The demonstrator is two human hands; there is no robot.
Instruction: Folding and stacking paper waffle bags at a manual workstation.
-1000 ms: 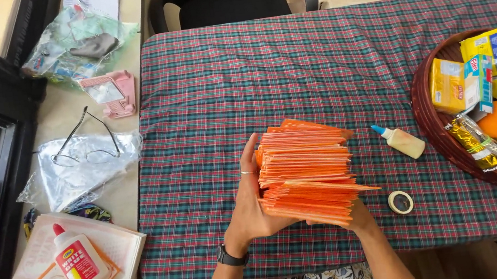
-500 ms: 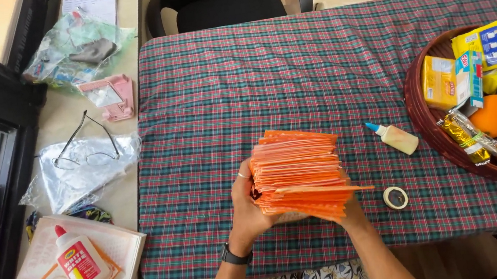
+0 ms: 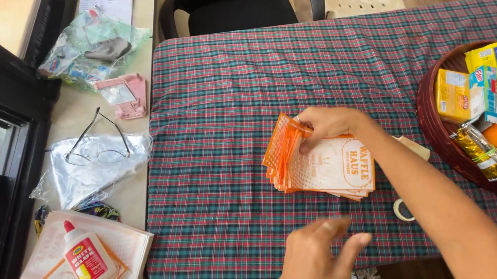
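Pinning: right hand (image 3: 328, 124) reaches across and presses its fingers onto the upper left corner of the stack of orange-and-white paper bags (image 3: 323, 163), thumb side tucked at the fanned edges; the grip is closed down on that corner.
Free hand: left hand (image 3: 318, 260) hovers low near the front edge of the worktop (image 3: 224, 86), fingers loosely spread and holding nothing, a little blurred.
Where the stack lies: flat on the plaid cloth, about mid-worktop, tilted slightly, the left edges splayed like a deck of cards.
Feel, by my reckoning: thin, flat paper, light sheet by sheet but a fair weight as a pile; smooth faces likely slide over one another, so the pile wants to skew.
Best hold, I'd say: clamp both long sides between the palms, or pinch one corner through the whole thickness; single sheets lift best from the fanned edge.
Fragility: creases and tears easily, no risk of breaking.
Close by: roll of tape (image 3: 402, 210) just below the forearm, small glue bottle (image 3: 414, 148) partly hidden behind it.
Farther out: basket (image 3: 439, 138) of snacks and oranges at right; white glue bottle (image 3: 87, 258) and glasses (image 3: 97, 150) on the side counter at left.
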